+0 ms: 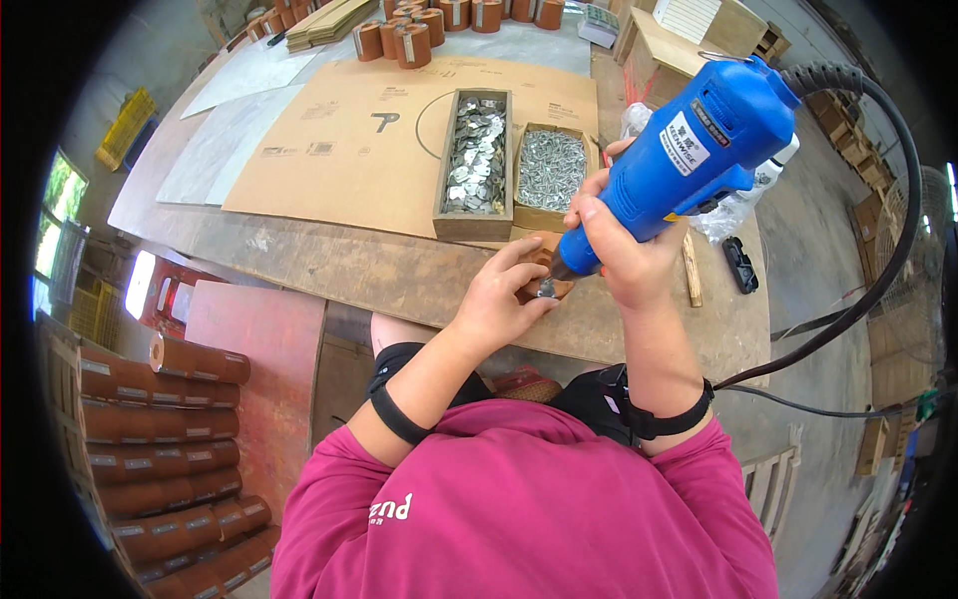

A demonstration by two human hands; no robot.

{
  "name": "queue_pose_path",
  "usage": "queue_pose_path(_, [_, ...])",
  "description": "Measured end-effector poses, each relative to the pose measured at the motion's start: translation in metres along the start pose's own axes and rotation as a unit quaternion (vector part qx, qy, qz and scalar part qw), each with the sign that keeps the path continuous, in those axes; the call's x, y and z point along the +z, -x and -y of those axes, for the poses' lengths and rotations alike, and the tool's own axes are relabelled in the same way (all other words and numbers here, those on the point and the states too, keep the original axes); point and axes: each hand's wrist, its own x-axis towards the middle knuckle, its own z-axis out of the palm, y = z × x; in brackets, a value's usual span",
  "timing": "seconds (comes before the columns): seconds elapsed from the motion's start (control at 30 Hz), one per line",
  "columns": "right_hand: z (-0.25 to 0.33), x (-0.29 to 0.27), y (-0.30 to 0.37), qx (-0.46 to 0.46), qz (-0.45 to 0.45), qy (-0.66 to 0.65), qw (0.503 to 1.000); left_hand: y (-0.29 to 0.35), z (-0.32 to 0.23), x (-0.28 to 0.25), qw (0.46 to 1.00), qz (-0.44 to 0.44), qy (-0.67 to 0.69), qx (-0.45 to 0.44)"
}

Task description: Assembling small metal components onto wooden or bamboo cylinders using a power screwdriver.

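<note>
My right hand (634, 255) is wrapped round the body of a blue corded power screwdriver (689, 145), which tilts down to the left. Its tip meets a small reddish-brown piece (542, 258) near the table's front edge. That piece is held by the curled fingers of my left hand (496, 299). A small shiny metal bit (546, 289) shows at the tool's tip; my fingers hide part of it. Just beyond my hands stand a long wooden box (471, 229) of flat metal pieces and a shorter box (540, 219) full of screws.
A cardboard sheet (329, 140) covers much of the wooden table (379, 265). Several brown cylinders (412, 47) stand at the back, and more rows of brown cylinders (165, 419) are stacked lower left. A black cable (910, 220) loops at right. A black tool part (739, 265) and wooden stick (692, 272) lie near it.
</note>
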Motion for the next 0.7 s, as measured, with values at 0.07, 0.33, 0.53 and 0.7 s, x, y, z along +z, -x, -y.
queue_pose_path(0.07, [-0.001, 0.0, -0.001, -0.013, -0.005, -0.004, 1.0, 0.0, -0.003, -0.001, 1.0, 0.002, 0.023, -0.018])
queue_pose_path(0.33, [-0.004, -0.006, 0.001, 0.014, -0.011, 0.012, 1.0, -0.001, -0.004, -0.003, 1.0, 0.007, -0.007, 0.015])
queue_pose_path(0.53, [0.003, -0.007, 0.001, 0.002, -0.026, 0.002, 1.0, 0.0, -0.005, -0.001, 0.999, 0.013, 0.025, -0.046])
queue_pose_path(0.7, [0.012, -0.031, 0.002, -0.046, -0.143, -0.129, 0.98, -0.002, -0.005, -0.005, 0.999, -0.01, -0.048, 0.021])
